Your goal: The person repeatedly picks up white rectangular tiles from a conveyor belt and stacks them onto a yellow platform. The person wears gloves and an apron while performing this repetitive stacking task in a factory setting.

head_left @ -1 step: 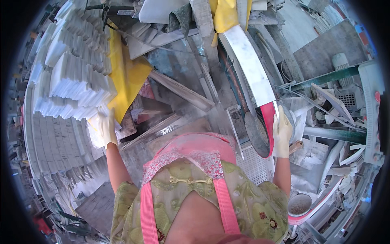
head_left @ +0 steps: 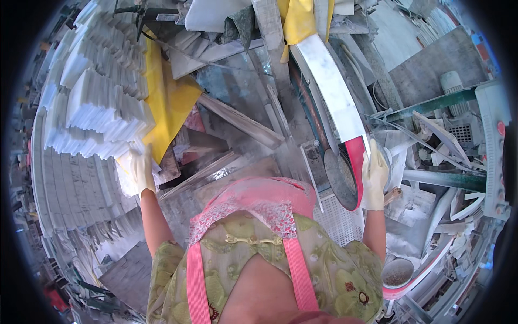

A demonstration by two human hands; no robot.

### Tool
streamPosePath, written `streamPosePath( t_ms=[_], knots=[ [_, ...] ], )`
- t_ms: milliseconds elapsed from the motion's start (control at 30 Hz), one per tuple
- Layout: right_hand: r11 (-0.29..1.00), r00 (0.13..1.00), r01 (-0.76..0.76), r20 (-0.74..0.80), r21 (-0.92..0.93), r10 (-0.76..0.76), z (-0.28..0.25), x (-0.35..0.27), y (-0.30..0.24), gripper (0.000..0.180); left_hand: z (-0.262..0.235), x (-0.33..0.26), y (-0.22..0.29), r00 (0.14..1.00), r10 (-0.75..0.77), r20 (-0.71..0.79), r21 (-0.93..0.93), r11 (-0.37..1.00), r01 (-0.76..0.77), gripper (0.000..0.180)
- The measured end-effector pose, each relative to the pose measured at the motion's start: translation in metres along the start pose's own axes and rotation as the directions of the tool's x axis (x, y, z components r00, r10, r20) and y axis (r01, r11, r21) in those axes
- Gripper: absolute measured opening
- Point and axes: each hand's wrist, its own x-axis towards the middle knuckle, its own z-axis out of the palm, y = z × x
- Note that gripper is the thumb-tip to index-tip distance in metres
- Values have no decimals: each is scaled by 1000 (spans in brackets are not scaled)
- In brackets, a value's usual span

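Note:
My left hand (head_left: 141, 169), in a pale glove, reaches to the near end of a stack of white stone slabs (head_left: 102, 105). Its fingers look stretched and apart, touching the slab edges beside a yellow sheet (head_left: 171, 110); some fingertips are hard to make out. On the right, my gloved right hand (head_left: 376, 178) is closed round a thin white slab (head_left: 366, 142), seen almost edge-on. That slab stands close beside a red-edged belt (head_left: 354, 156) on a long machine with a white top (head_left: 332, 89). The far side of the slab is hidden by my fingers.
A round grey disc (head_left: 340, 175) sits left of the belt. Wooden boards (head_left: 243, 120) and dusty scraps lie between my arms. Green metal bars (head_left: 442, 178) cross at right, above broken slab pieces. A bowl of grey grit (head_left: 397, 272) stands at lower right.

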Motion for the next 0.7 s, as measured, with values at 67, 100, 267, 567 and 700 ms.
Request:
streamPosePath(
  t_ms=[67, 100, 267, 567, 700],
  knots=[
    [979, 985, 106, -120, -176, -128, 8, 14, -2, 49, 1, -1, -1, 999, 22, -25, -17, 1000, -22, 77],
    [971, 980, 132, -120, -199, -158, 17, 26, -4, 51, 1, -1, -2, 1000, 21, -18, -31, 999, -21, 77],
    [880, 932, 352, 27, -318, -362, 43, 57, -9, 56, -5, -2, -4, 998, 57, 13, -119, 991, -55, 77],
    [867, 888, 447, 230, -222, -399, 25, 55, -11, 72, -11, -4, 6, 999, -48, 26, -178, 983, 52, 77],
    [857, 872, 467, 276, -220, -404, 20, 53, -9, 78, -3, 11, -9, 993, -110, 50, -150, 982, 117, 88]
  ],
)
